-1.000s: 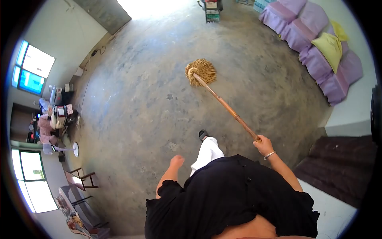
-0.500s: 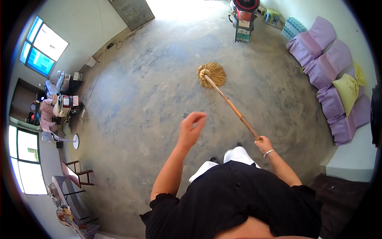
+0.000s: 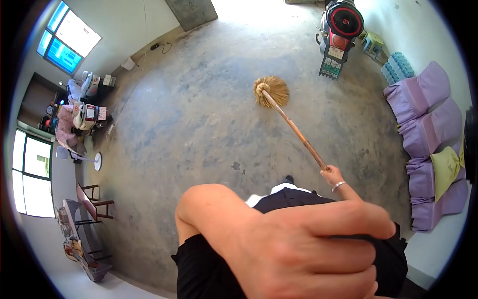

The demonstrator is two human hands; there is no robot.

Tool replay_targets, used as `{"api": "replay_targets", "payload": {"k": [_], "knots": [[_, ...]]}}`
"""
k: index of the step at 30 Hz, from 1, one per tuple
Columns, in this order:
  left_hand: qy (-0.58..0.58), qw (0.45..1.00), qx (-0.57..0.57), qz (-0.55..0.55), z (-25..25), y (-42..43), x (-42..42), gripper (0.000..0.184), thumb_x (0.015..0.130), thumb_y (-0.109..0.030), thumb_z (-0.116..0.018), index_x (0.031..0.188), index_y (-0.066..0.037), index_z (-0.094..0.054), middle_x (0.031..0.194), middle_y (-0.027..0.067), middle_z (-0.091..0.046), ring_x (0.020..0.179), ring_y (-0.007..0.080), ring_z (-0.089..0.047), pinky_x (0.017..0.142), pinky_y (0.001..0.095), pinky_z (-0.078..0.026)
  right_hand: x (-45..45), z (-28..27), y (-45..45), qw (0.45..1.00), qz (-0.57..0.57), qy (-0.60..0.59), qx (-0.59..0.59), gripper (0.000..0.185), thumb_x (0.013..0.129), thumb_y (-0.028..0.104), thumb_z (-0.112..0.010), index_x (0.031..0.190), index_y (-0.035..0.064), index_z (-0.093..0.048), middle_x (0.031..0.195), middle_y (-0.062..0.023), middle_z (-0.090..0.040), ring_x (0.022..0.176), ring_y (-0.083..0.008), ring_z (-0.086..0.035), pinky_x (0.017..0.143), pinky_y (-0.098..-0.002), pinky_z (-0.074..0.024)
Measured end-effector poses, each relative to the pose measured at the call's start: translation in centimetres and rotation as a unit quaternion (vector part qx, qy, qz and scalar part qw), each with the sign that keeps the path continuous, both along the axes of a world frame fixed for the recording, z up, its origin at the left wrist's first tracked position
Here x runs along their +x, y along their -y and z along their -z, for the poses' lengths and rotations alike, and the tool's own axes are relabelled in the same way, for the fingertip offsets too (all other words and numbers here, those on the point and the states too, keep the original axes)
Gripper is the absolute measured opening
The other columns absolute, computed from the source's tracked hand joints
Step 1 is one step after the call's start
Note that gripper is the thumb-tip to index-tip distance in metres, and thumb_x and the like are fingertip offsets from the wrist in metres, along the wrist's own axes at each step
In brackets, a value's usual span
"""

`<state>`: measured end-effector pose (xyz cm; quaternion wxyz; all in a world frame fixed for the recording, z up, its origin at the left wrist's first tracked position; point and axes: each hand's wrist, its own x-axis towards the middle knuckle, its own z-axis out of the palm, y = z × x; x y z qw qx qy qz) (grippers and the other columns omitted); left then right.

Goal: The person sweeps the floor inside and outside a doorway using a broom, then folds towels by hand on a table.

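A broom (image 3: 297, 132) with a straw head and a wooden handle slants across the view, its bristles (image 3: 275, 92) on the concrete floor. My right hand (image 3: 332, 176), a silver bracelet on its wrist, is closed around the handle's near end. Close to the camera, in front of my black shirt, my left hand (image 3: 308, 249) looms large with its back towards me. Its fingers are curled in a loose fist, the index finger less bent; nothing shows in them, though the palm is hidden.
Purple covered seats (image 3: 428, 129) with a yellow-green cushion (image 3: 444, 172) line the right wall. A red and black motor vehicle (image 3: 338, 37) stands ahead, near a small green stool (image 3: 372, 44). Scooters (image 3: 87, 117) and a wooden chair (image 3: 94, 202) are along the left side.
My left hand has come up from above the floor to close before the camera, covering much of my body. The view has shifted; my right hand still grips the broom.
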<state>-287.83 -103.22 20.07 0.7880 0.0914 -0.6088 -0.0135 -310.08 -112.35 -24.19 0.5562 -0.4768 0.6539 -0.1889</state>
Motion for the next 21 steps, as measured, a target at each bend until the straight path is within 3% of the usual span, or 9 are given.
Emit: {"api": "replay_targets", "payload": {"k": [6, 7, 9, 10, 13, 14, 15, 17, 21], "knots": [[0.170, 0.935, 0.203, -0.236, -3.0, 2.2, 3.3, 0.010, 0.070, -0.014, -0.055, 0.062, -0.015, -0.062, 0.063, -0.0067, -0.061, 0.054, 0.0056, -0.055, 0.071, 0.0256, -0.042, 5.1, -1.8, 8.6, 0.999, -0.032, -0.037, -0.021, 0.040, 0.071, 0.018, -0.068, 0.102, -0.0025, -0.055, 0.075, -0.0028, -0.055, 0.059, -0.0094, -0.050, 0.051, -0.0234, -0.0408], [0.210, 0.883, 0.355, -0.225, -4.1, 0.6, 3.8, 0.009, 0.072, -0.015, -0.056, 0.064, -0.017, -0.061, 0.062, -0.0075, -0.061, 0.056, 0.0036, -0.055, 0.081, 0.0250, -0.036, 5.9, -1.8, 9.6, 0.999, -0.028, -0.036, -0.026, 0.040, 0.071, 0.018, -0.068, 0.102, -0.0025, -0.055, 0.075, -0.0028, -0.055, 0.059, -0.0094, -0.050, 0.051, -0.0234, -0.0408], [0.342, 0.929, -0.019, -0.142, -2.4, 6.7, 9.2, 0.011, 0.074, -0.013, -0.056, 0.067, -0.020, -0.062, 0.062, -0.0087, -0.061, 0.058, 0.0015, -0.055, 0.089, 0.0260, -0.029, 7.3, -1.3, 11.6, 0.997, -0.040, -0.042, -0.054, 0.040, 0.071, 0.019, -0.068, 0.102, -0.0025, -0.056, 0.077, -0.0038, -0.057, 0.063, -0.0104, -0.051, 0.055, -0.0245, -0.0422], [0.243, 0.934, 0.104, -0.241, -3.1, 6.1, 7.2, 0.010, 0.075, -0.013, -0.056, 0.071, -0.021, -0.061, 0.061, -0.0100, -0.059, 0.058, 0.0010, -0.054, 0.091, 0.0279, -0.026, 8.2, -0.7, 12.4, 0.998, -0.027, -0.031, -0.050, 0.037, 0.071, 0.018, -0.067, 0.101, -0.0021, -0.057, 0.078, -0.0043, -0.057, 0.066, -0.0107, -0.052, 0.058, -0.0248, -0.0425], [0.053, 0.957, 0.148, -0.243, -1.1, 7.8, 6.7, 0.009, 0.078, -0.014, -0.056, 0.074, -0.021, -0.060, 0.062, -0.0105, -0.057, 0.057, 0.0026, -0.053, 0.091, 0.0304, -0.025, 10.8, 1.0, 15.6, 0.999, -0.006, 0.010, -0.034, 0.032, 0.072, 0.017, -0.065, 0.096, -0.0016, -0.058, 0.073, -0.0035, -0.056, 0.059, -0.0099, -0.051, 0.051, -0.0247, -0.0409], [0.193, 0.978, -0.029, -0.076, -1.1, 11.5, 10.8, 0.006, 0.079, -0.014, -0.057, 0.075, -0.018, -0.058, 0.066, -0.0072, -0.057, 0.058, 0.0070, -0.054, 0.087, 0.0329, -0.031, 11.9, 1.1, 16.7, 0.999, -0.017, 0.018, -0.039, 0.032, 0.072, 0.017, -0.065, 0.096, -0.0016, -0.058, 0.073, -0.0035, -0.056, 0.059, -0.0099, -0.051, 0.051, -0.0247, -0.0409], [0.198, 0.975, -0.030, -0.092, -1.2, 11.9, 11.4, 0.006, 0.079, -0.014, -0.057, 0.075, -0.018, -0.058, 0.066, -0.0072, -0.057, 0.058, 0.0070, -0.054, 0.087, 0.0329, -0.031, 12.7, 1.1, 17.8, 0.999, -0.003, 0.020, -0.030, 0.028, 0.073, 0.016, -0.064, 0.094, -0.0011, -0.058, 0.068, -0.0024, -0.054, 0.054, -0.0095, -0.049, 0.046, -0.0247, -0.0386], [0.077, 0.984, 0.131, -0.090, -1.1, 12.6, 11.5, 0.006, 0.079, -0.011, -0.057, 0.073, -0.014, -0.057, 0.073, -0.0033, -0.058, 0.060, 0.0121, -0.055, 0.079, 0.0341, -0.038, 14.5, 0.6, 19.9, 0.999, -0.003, 0.024, -0.022, 0.024, 0.073, 0.016, -0.063, 0.091, -0.0006, -0.059, 0.064, -0.0013, -0.052, 0.048, -0.0090, -0.047, 0.041, -0.0246, -0.0364], [-0.067, 0.995, -0.067, 0.009, -0.1, 20.9, 14.3, 0.002, 0.083, -0.012, -0.055, 0.081, -0.014, -0.054, 0.077, -0.0007, -0.057, 0.061, 0.0157, -0.054, 0.063, 0.0311, -0.043, 17.7, 1.4, 25.7, 0.999, 0.026, 0.043, -0.012, 0.020, 0.074, 0.015, -0.062, 0.086, 0.0001, -0.057, 0.057, 0.0003, -0.047, 0.038, -0.0090, -0.041, 0.034, -0.0251, -0.0308]]}}
